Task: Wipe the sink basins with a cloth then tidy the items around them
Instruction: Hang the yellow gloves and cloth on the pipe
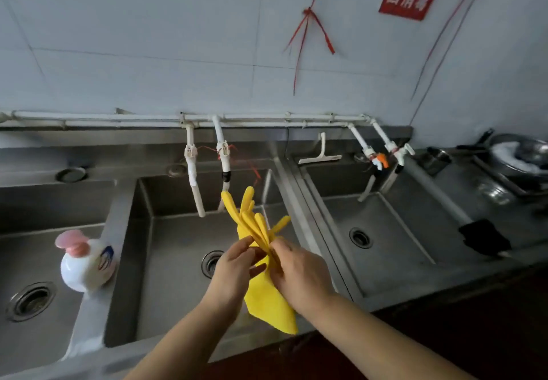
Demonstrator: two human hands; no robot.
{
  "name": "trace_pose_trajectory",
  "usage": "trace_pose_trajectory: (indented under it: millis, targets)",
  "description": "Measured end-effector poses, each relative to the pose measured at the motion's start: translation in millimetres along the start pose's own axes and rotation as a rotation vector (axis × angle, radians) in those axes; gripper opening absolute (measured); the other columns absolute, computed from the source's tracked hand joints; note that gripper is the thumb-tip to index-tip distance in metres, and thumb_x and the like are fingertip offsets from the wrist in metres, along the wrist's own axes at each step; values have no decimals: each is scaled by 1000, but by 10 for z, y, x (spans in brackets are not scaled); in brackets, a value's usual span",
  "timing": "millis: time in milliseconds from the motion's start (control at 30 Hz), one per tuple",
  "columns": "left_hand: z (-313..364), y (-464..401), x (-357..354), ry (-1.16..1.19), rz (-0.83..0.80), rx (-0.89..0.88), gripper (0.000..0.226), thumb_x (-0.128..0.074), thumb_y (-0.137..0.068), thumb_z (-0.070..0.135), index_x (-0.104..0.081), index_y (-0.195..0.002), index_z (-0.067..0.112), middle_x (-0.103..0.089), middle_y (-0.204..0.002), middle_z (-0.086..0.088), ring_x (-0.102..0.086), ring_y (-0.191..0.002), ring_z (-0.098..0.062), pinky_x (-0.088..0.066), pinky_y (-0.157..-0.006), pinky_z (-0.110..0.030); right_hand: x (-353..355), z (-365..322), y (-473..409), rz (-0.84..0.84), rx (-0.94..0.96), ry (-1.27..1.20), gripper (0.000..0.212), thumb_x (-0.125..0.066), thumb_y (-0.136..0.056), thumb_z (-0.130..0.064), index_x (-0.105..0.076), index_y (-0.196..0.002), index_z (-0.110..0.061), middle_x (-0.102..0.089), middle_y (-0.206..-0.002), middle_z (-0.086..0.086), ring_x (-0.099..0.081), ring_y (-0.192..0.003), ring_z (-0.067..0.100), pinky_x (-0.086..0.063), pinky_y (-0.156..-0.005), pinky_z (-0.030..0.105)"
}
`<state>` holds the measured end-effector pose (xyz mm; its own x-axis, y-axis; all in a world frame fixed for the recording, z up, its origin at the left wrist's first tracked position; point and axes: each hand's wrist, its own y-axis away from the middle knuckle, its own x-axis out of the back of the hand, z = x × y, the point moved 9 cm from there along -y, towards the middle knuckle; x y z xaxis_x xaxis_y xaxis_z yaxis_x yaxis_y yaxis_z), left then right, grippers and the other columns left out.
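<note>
Holding the yellow cloth [268, 299] between both hands, we have it bunched in the air over the front edge of the middle basin [166, 264], at about five o'clock from its drain [211, 263]. Our left hand [234, 270] pinches the gathered folds from nine o'clock and our right hand [299, 273] closes on them from three o'clock; the pleated top fans up toward twelve, and a loose corner hangs down at six, past the basin's front rim.

Risks, as we judge them: the grip sits on a narrow waist of the fabric, so a fold could slip free and the cloth drop into the basin or onto the floor in front of the counter. The fanned top is close below the tap hoses [197, 184] at twelve o'clock, with a red string trailing there, so lifting the cloth could snag it.

Further out, the soap dispenser [86, 261] perches on the divider at nine o'clock; a wide sweep of our left elbow could tip it into the left basin [44, 261]. At two o'clock the right basin [385, 231] has a squeegee [320, 155] on its back ledge and a black brush [483, 237] on its right edge, both easy to knock in while wiping.
</note>
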<state>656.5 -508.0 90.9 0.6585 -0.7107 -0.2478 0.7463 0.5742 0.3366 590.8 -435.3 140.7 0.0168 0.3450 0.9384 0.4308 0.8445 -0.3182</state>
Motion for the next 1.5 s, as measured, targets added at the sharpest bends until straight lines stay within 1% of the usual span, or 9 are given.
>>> trace_pose_trajectory:
  millis: [267, 400, 500, 567, 633, 967, 1167, 1300, 1500]
  targets:
    - [128, -141, -980, -947, 75, -506, 60, -75, -74, 17, -48, -128, 15, -54, -114, 3, -53, -104, -12, -48, -89, -27, 496, 1239, 530, 100, -169, 44, 34, -73, -60, -4, -66, -86, -25, -65, -70, -9, -62, -60, 13, -44, -47, 20]
    - [-18, -142, -2015, -1342, -119, -887, 100, -84, -54, 43, -37, -140, 19, -51, -132, -2, -43, -122, -23, -40, -99, -41, 763, 1822, 833, 106, -76, 45, 27, -52, -72, -9, -69, -88, -24, -67, -74, -7, -60, -67, 14, -47, -55, 26]
    - [-303, -215, -2808, -1542, -342, -894, 102, -65, -67, 68, -18, -148, 29, -33, -147, 13, -24, -140, -18, -20, -113, -43, 902, 2299, 1075, 76, 19, 146, 27, -41, -73, -19, -66, -79, -27, -61, -64, -9, -55, -63, 13, -45, -56, 23]
    - [-498, -332, -3246, -1498, -423, -797, 86, -50, -80, 67, -9, -149, 36, -10, -148, 22, 3, -144, -9, 9, -114, -36, 1022, 2655, 1207, 74, 49, 172, 28, -40, -72, -21, -66, -77, -30, -59, -62, -12, -53, -61, 10, -42, -55, 20]
    - [-640, -430, -3670, -1475, -446, -770, 72, -47, -82, 62, -23, -145, 38, -21, -152, 19, 3, -144, -5, 15, -113, -33, 1154, 3042, 1303, 80, 43, 174, 31, -40, -71, -23, -68, -79, -32, -60, -64, -14, -53, -61, 7, -38, -55, 18]
    - [-750, -917, -4798, -1529, -300, -708, 37, -33, -81, 35, -64, -96, 22, -66, -95, 4, -57, -98, -18, -35, -95, -26, 1264, 4651, 1515, 42, -106, -31, 35, -67, -64, -6, -69, -94, -24, -67, -75, -9, -59, -67, 11, -48, -59, 24]
    - [-433, -1418, -5141, -1502, -230, -856, 48, -18, -79, 35, -64, -87, 22, -64, -81, 3, -59, -80, -19, -40, -80, -29, 1178, 5297, 1270, 101, -237, -47, 38, -65, -71, -31, -66, -109, -23, -68, -84, -10, -59, -76, 10, -41, -76, 25]
    - [-182, -1909, -5288, -1543, -232, -856, 53, -10, -78, 39, -59, -88, 21, -58, -82, 4, -56, -76, -16, -41, -69, -27, 845, 5770, 989, -139, -341, -36, 61, -54, -72, -55, -51, -127, -31, -61, -108, -10, -53, -104, 13, -22, -93, 26]
    - [184, -2586, -5528, -1590, -213, -764, 18, -38, -94, 28, -56, -94, 24, -53, -83, 8, -53, -76, -12, -40, -61, -26, 648, 6348, 472, -197, -505, -8, 59, -64, -69, -52, -47, -122, -30, -53, -113, -8, -43, -113, 17, -26, -96, 31]
